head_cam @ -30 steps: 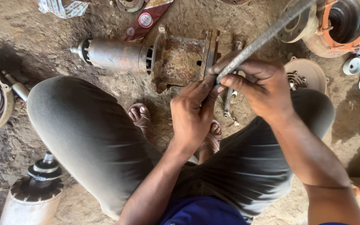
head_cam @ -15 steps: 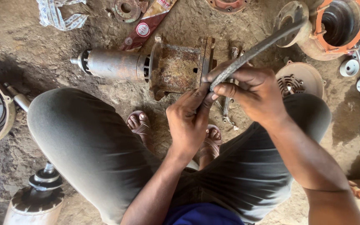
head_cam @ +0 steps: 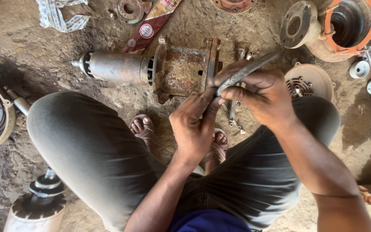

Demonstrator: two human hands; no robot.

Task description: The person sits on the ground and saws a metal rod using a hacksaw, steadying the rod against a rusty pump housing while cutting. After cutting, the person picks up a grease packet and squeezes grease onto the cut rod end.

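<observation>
Rusty pump body (head_cam: 181, 71) lay on dirt floor (head_cam: 31, 47) just ahead of sandalled feet, steel shaft end pointing left. Flange (head_cam: 213, 60) was on, housing unopened. Right hand (head_cam: 263, 96) was closed round grey flat tool (head_cam: 245, 72), tip at flange. Left hand (head_cam: 194, 122) pinched fingers at tool tip; what they gripped possibly small part, view blurred. Spanners (head_cam: 235, 109) lay beneath hands. Orange-rimmed casing (head_cam: 348, 25) sat well apart.

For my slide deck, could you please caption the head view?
Seated on dirt, a person's right hand holds a metal bar against a rusty pump, left hand beside it.
</observation>
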